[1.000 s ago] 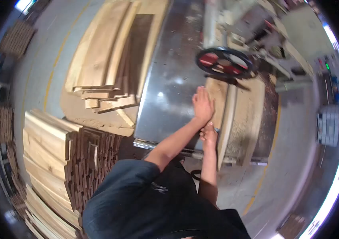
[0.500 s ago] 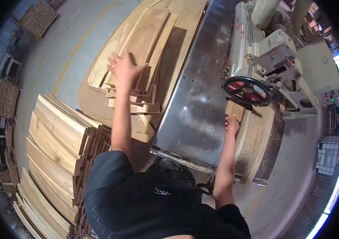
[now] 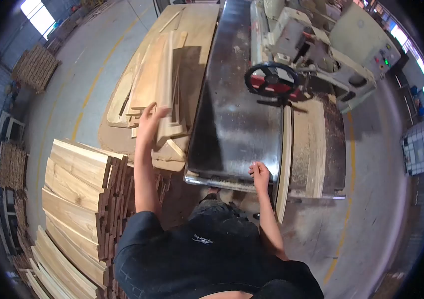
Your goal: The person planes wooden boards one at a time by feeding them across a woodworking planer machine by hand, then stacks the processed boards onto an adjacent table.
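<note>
My left hand [image 3: 151, 122] is at the near end of a narrow wooden board [image 3: 165, 74], its fingers closed on the edge. The board is motion-blurred and lies over a wider board [image 3: 147, 74] on the stack. My right hand [image 3: 260, 175] is over the near edge of the metal machine table [image 3: 237, 134], fingers loosely bent and apart, with nothing visible in them. Just right of it, a long narrow board [image 3: 285, 159] runs from under the handwheel [image 3: 271, 79] and sticks out past the table's near edge.
Many curved boards [image 3: 75, 199] are piled at the lower left. The machine [image 3: 291, 37] stands at the upper right, beside a grey control cabinet [image 3: 366, 37] with a green light. A sawdust-covered side table [image 3: 309, 144] holds another wood strip. Farther stacks [image 3: 35, 67] stand at far left.
My right hand has let go of the board near the handwheel and moved back and left. My left hand has lowered from above the stack onto a board. The view has shifted.
</note>
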The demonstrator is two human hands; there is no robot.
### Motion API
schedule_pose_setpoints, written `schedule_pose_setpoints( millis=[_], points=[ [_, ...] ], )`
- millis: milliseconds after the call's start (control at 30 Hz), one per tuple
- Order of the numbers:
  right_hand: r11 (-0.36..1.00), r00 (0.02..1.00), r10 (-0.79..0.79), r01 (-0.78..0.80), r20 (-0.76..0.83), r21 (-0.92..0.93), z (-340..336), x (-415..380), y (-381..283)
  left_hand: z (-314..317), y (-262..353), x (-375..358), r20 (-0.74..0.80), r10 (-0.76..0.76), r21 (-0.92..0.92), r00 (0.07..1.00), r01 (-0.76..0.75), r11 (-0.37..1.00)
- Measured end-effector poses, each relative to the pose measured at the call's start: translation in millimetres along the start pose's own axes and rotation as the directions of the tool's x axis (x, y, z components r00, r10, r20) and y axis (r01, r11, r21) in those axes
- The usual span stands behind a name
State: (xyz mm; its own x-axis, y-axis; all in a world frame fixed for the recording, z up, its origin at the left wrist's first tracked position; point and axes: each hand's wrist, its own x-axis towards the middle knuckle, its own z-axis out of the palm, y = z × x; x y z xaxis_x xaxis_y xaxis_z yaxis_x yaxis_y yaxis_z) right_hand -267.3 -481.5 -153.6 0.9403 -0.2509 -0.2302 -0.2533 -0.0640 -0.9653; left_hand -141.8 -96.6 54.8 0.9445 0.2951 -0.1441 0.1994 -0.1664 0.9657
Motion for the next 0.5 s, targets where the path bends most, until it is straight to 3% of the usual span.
schedule_pose_setpoints(
  millis=[33, 67, 100, 133, 200, 233, 300, 333, 400, 433, 467, 500],
  points=[
    [0.998, 0.998, 0.053, -0.053, 0.016, 0.015, -0.9, -17.4, -0.8, -6.9, -3.8, -25.1, 0.131, -0.095, -0.26, 0.987, 0.126, 0.957],
    [0.991, 0.994, 0.09, -0.096, 0.062, 0.097, -3.3, -31.7, 4.8, -5.8, -15.0, -48.0, 0.298, 0.01, -0.582, 0.954, 0.173, 0.795],
    [0.988, 0.993, 0.1, -0.106, 0.058, 0.112, -3.7, -44.2, 4.8, 0.2, -28.3, -69.4, 0.408, 0.165, -0.807, 0.898, 0.27, 0.524],
    [0.983, 0.981, 0.149, -0.161, 0.123, 0.092, -2.8, -57.7, -0.1, 17.1, -38.8, -93.8, 0.447, 0.258, -0.878, 0.857, 0.366, 0.307],
    [0.981, 0.96, 0.167, -0.184, 0.226, 0.058, -2.0, -80.4, -5.0, 45.0, -61.8, -133.8, 0.556, 0.271, -0.827, 0.786, 0.556, 0.083],
    [0.979, 0.952, 0.142, -0.175, 0.271, 0.102, -0.3, -88.5, -6.2, 62.4, -105.9, -142.4, 0.558, 0.239, -0.825, 0.795, 0.562, 0.056],
    [0.995, 0.938, 0.029, -0.061, 0.346, 0.084, 3.1, -103.5, -14.9, 95.5, -124.6, -181.8, 0.547, 0.298, -0.8, 0.782, 0.593, -0.086],
    [0.994, 0.929, 0.039, -0.074, 0.369, 0.083, 4.0, -112.1, -22.5, 102.7, -145.2, -192.9, 0.593, 0.203, -0.744, 0.779, 0.627, -0.231],
    [0.994, 0.892, 0.027, -0.071, 0.451, 0.08, 4.1, -119.9, -31.9, 109.2, -151.8, -208.2, 0.575, 0.175, -0.791, 0.799, 0.598, -0.131],
    [0.994, 0.893, 0.028, -0.072, 0.45, 0.08, 3.8, -127.0, -39.2, 110.5, -139.2, -219.7, 0.52, 0.241, -0.854, 0.82, 0.507, 0.117],
    [0.992, 0.863, 0.034, -0.09, 0.504, 0.087, 3.5, -135.2, -46.7, 109.1, -144.8, -227.9, 0.47, 0.192, -0.878, 0.862, 0.435, 0.198],
    [0.99, 0.831, 0.038, -0.105, 0.554, 0.091, 1.5, -141.2, -53.2, 102.1, -172.6, -219.4, 0.409, -0.035, -0.821, 0.912, 0.384, 0.422]
  ],
)
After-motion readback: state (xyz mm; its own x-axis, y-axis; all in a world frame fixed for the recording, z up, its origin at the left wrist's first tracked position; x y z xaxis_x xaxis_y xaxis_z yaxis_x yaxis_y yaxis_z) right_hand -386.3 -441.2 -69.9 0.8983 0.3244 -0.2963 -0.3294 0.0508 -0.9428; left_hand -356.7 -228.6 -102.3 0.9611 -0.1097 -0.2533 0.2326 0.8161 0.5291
